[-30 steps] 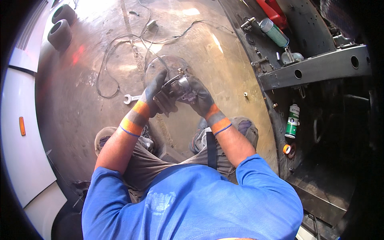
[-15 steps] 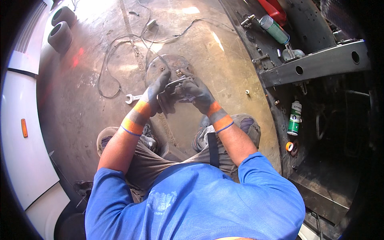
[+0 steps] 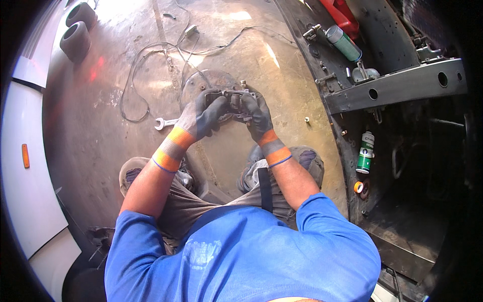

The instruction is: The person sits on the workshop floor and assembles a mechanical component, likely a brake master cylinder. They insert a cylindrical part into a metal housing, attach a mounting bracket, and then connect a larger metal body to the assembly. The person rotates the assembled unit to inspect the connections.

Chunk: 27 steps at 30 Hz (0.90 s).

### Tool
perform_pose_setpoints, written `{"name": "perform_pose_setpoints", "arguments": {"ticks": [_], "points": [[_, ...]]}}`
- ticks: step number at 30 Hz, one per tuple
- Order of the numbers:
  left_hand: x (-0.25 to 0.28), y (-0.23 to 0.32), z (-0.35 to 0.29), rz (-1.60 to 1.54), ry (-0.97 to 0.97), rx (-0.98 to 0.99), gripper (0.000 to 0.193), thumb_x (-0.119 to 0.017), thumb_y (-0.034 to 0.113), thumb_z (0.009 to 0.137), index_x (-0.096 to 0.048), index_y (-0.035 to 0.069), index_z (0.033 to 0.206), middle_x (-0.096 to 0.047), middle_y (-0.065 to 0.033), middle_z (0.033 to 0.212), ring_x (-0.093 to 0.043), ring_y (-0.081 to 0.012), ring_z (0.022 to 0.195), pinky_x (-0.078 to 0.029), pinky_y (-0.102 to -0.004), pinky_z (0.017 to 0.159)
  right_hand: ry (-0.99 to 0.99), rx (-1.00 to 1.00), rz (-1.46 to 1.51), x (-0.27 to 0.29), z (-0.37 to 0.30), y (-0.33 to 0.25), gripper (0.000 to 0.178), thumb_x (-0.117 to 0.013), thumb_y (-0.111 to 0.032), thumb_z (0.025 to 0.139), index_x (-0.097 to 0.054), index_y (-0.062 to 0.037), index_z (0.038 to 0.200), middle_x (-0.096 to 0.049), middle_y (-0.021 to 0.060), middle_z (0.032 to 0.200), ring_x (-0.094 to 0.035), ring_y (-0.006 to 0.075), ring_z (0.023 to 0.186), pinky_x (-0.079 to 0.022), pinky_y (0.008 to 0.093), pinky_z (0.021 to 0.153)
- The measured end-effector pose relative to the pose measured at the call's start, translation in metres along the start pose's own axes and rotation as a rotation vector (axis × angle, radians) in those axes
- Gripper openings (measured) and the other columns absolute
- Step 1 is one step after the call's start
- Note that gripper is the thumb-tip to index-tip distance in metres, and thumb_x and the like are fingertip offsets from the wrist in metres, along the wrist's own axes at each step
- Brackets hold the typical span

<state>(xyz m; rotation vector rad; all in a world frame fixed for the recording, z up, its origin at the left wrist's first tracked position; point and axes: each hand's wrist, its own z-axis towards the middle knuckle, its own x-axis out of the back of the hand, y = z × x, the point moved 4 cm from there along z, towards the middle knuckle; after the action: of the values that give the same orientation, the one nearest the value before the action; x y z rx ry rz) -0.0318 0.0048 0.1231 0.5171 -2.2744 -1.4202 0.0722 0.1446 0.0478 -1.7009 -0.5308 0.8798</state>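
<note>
Both hands wear dark work gloves with orange and grey cuffs. Between them, over the floor in front of my knees, is a dark metal mechanical part (image 3: 235,102) with a small brass-coloured fitting at its far end. My left hand (image 3: 207,115) grips its left side, fingers curled around it. On the other side my right hand (image 3: 259,115) is closed on the same part. The gloves cover much of its shape, so its exact kind does not show. Under and beyond it lies a round rusty metal plate (image 3: 193,83). An open-ended wrench (image 3: 165,123) rests left of my left hand.
Thin cable (image 3: 135,63) loops over the concrete at the far left. Two dark cylinders (image 3: 75,41) stand beyond it. Along the right runs a dark metal frame (image 3: 402,88), with a green-and-white can (image 3: 366,152), a spray can (image 3: 343,43) and an orange tape roll (image 3: 358,187). White panels (image 3: 30,166) border the left.
The metal part has been turned and lifted slightly away from me, and its brass fitting has moved right. My left hand has shifted its grip, with its fingers now lower around the part.
</note>
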Motion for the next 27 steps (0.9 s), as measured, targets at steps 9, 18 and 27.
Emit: {"name": "perform_pose_setpoints", "arguments": {"ticks": [9,18,27], "points": [[0.029,0.003,-0.01,-0.468,0.109,-0.181,0.044,-0.049,0.035,0.097,-0.056,0.001,0.122,-0.067,-0.0105,0.097,-0.066,-0.0164,0.065,-0.052,-0.0271,0.05,-0.202,-0.264,0.417,-0.016,0.016,-0.053,0.058,-0.028,-0.054,0.1,-0.051,-0.0086,0.128,-0.066,0.0079,0.113,-0.066,0.022,0.098,-0.057,0.0412,0.081],[0.036,-0.017,-0.009,-0.475,0.068,-0.234,0.046,-0.047,0.037,0.097,-0.055,0.0,0.123,-0.066,-0.0126,0.095,-0.067,-0.0196,0.065,-0.053,-0.0277,0.052,-0.131,-0.313,0.421,-0.01,0.015,-0.026,0.036,-0.035,-0.031,0.102,-0.055,-0.0068,0.118,-0.065,0.0106,0.105,-0.067,0.0223,0.093,-0.06,0.0394,0.074],[0.017,-0.023,0.008,-0.286,0.037,-0.258,0.046,-0.049,0.039,0.097,-0.057,0.001,0.12,-0.066,-0.0109,0.098,-0.068,-0.0206,0.065,-0.053,-0.0281,0.05,-0.343,0.034,0.048,-0.01,0.01,-0.036,0.031,-0.053,-0.006,0.093,-0.053,-0.0012,0.124,-0.065,0.0103,0.112,-0.064,0.0189,0.101,-0.054,0.0321,0.084]]}}
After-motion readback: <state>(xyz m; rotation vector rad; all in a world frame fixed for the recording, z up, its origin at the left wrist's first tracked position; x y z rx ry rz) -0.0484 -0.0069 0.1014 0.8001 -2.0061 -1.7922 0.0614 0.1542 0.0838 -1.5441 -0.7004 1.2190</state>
